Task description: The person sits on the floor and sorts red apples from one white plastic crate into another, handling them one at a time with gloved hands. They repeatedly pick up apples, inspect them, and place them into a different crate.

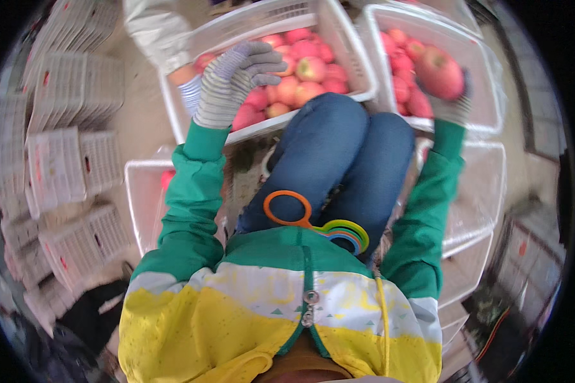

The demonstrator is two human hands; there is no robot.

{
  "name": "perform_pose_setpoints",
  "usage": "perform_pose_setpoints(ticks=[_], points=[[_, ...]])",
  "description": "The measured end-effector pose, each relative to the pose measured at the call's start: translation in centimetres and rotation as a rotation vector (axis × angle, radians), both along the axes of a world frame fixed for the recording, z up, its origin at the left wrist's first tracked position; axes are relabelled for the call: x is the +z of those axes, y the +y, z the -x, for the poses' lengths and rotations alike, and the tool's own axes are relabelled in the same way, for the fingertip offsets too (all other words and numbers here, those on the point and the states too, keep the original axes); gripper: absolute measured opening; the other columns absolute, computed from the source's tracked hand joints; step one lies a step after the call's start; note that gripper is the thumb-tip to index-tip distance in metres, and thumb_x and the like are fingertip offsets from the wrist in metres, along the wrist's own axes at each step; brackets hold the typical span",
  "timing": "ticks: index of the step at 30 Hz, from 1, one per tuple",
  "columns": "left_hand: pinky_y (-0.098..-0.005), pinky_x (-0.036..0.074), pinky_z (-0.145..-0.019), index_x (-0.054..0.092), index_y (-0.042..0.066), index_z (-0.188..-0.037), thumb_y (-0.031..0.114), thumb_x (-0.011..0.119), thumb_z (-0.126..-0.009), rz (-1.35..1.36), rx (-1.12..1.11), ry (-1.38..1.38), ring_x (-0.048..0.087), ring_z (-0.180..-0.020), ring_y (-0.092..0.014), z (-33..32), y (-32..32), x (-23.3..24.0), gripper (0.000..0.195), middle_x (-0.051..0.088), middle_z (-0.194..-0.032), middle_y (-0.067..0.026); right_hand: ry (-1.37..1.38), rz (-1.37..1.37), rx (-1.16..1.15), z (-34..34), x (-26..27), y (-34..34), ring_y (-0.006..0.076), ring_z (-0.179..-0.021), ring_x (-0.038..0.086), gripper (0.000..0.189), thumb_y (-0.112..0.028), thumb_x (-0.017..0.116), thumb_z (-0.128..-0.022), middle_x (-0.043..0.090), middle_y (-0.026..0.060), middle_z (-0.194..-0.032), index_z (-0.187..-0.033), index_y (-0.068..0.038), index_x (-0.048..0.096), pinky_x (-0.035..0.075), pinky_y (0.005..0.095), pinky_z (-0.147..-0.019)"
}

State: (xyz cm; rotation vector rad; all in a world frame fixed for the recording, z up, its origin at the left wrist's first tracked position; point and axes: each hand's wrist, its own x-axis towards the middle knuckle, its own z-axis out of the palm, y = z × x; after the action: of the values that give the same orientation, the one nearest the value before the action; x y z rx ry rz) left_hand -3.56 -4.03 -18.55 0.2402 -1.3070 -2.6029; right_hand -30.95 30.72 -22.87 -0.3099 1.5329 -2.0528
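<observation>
My left hand (247, 79), in a striped knit glove, is held above the left part of a white plastic crate (364, 79) of red and yellowish apples (287, 88). Its fingers are extended and nothing shows in it. At the right, my gloved right hand (455, 103) holds a large red apple (438, 72) over a second white crate (496, 95), where more red apples (402, 72) lie. Plastic sizing rings, an orange one (308, 210) and a green one (364, 232) among them, rest at my lap.
Another person's gloved hand (190, 93) and pale sleeve (158, 36) reach to the big crate's left side. A lined crate (127, 206) with a red apple stands left of my lap; further lined crates (503, 191) stand at the right. Stacked white crates (57, 167) line the far left.
</observation>
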Motion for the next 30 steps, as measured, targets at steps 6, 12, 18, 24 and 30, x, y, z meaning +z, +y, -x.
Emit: perform_pose_setpoints(ticks=[6, 12, 18, 24, 30], points=[[-0.0275, 0.051, -0.074, 0.066, -0.001, -0.104, 0.024, 0.061, -0.094, 0.483, 0.350, -0.595, 0.063, -0.081, -0.014, -9.6, -4.5, -6.2, 0.027, 0.068, -0.088, -0.0070, -0.295, -0.505, -0.545, 9.3, -7.9, 8.2, 0.0305, -0.111, 0.058, 0.069, -0.049, 0.075, -0.075, 0.059, 0.0129, -0.126, -0.129, -0.010, 0.058, 0.053, 0.0525, -0.087], [-0.0294, 0.051, -0.069, 0.066, 0.002, -0.101, 0.021, 0.063, -0.092, 1.121, 0.160, -0.725, 0.061, -0.075, -0.014, -10.4, -3.9, -10.7, 0.022, 0.067, -0.083, -0.0065, 0.162, -1.201, -0.398, 16.1, -14.5, 12.6, 0.0305, -0.118, 0.056, 0.094, -0.063, 0.079, -0.063, 0.057, 0.0186, -0.131, -0.131, -0.002, 0.056, 0.046, 0.0392, -0.098], [-0.0439, 0.049, -0.087, 0.059, 0.006, -0.114, 0.027, 0.066, -0.082, 1.780, -0.079, -0.555, 0.061, -0.099, -0.034, -4.6, -3.4, -14.6, 0.038, 0.062, -0.108, -0.0176, 0.424, -1.448, -0.333, 16.6, -16.7, 12.6, 0.0332, -0.121, 0.054, 0.097, -0.066, 0.074, -0.066, 0.056, 0.0222, -0.132, -0.134, -0.001, 0.052, 0.042, 0.0403, -0.103], [-0.0445, 0.050, -0.089, 0.054, 0.004, -0.120, 0.039, 0.071, -0.075, 1.993, -0.554, -0.742, 0.059, -0.109, -0.035, -0.3, -2.8, -14.7, 0.059, 0.057, -0.120, -0.0212, 0.678, -1.517, -0.232, 11.9, -14.3, 13.5, 0.0325, -0.115, 0.058, 0.055, -0.042, 0.062, -0.088, 0.061, 0.0182, -0.125, -0.131, -0.007, 0.056, 0.044, 0.0410, -0.099], [-0.0498, 0.052, -0.087, 0.047, 0.003, -0.131, 0.052, 0.075, -0.071, 1.825, -0.701, -1.256, 0.060, -0.111, -0.038, -1.6, -2.9, -16.0, 0.083, 0.054, -0.127, -0.0202, 0.604, -1.006, -0.461, 3.0, -11.5, 14.4, 0.0234, -0.109, 0.060, 0.043, -0.028, 0.066, -0.091, 0.064, 0.0148, -0.120, -0.125, -0.004, 0.060, 0.047, 0.0349, -0.096]])
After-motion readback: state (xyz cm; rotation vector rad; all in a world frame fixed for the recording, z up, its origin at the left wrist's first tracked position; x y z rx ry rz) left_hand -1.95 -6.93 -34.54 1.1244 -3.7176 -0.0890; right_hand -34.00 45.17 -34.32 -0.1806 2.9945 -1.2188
